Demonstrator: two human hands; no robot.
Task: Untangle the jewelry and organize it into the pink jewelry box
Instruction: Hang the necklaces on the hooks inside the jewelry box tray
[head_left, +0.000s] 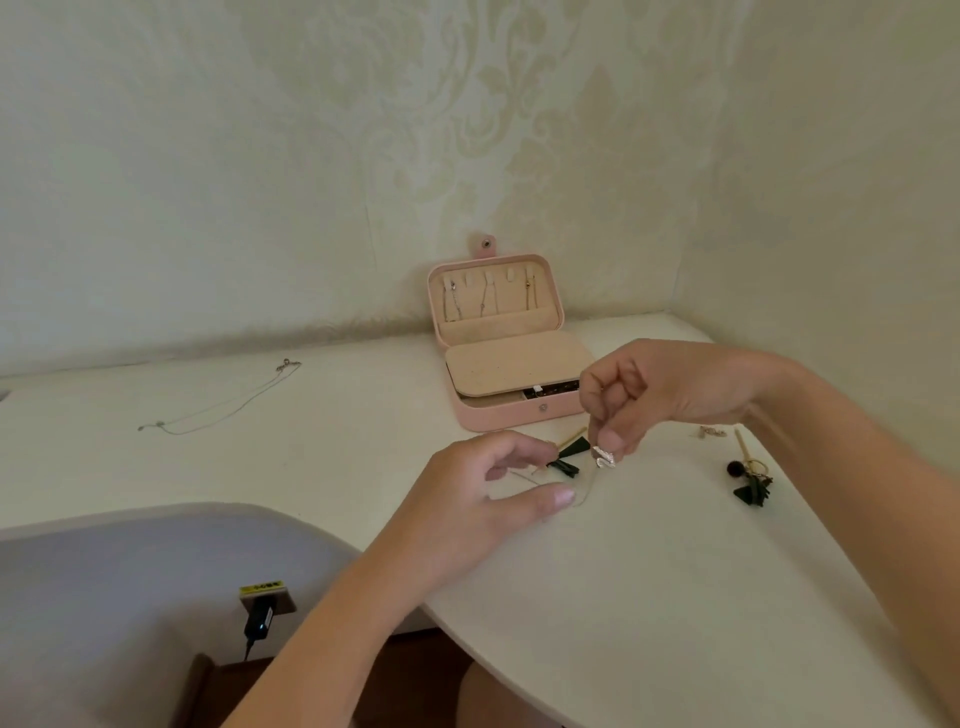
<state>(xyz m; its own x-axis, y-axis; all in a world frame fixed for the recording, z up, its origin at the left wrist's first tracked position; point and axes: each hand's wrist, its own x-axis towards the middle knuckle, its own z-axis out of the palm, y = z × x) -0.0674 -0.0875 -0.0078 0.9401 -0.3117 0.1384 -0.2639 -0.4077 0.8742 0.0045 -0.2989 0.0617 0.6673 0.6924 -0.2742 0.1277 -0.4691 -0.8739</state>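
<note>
Silver necklace (223, 402) lies stretched out on the table (649, 597), far left, well apart from both hands.

Left hand (467, 499): fingers half curled, thumb (558, 496) pointing right, clear gap between thumb and forefinger. The forefinger tip is at the green tassel earring (569, 457); can't tell if it grips it or only touches it.

Pink jewelry box (498, 415) sits far of the hands by the wall, lid up, three chains hung in the lid, a pad over most of the base.

Pendant (603, 457) hangs just right of the tassel, close enough that they may be snagged together; can't confirm. Its fine chain (586, 493) drops from the pendant down and left, ending just beside the left thumb tip. Long axis runs far-right to near-left.

Right hand (670, 387) is raised over the table, thumb and forefinger pinched tight just above the pendant, other fingers curled in.

Small gold piece (711, 431) and the second tassel earring (750, 486) lie on the table to the right, well apart from the work.

My read: the current step is freeing the pendant from the tassel earring. The tassel lies left of the pinch, so the left hand is the nearer one to pin it. The right hand would then draw along the chain axis, up and right. From there the box is a short reach, far and left of the right hand.
</note>
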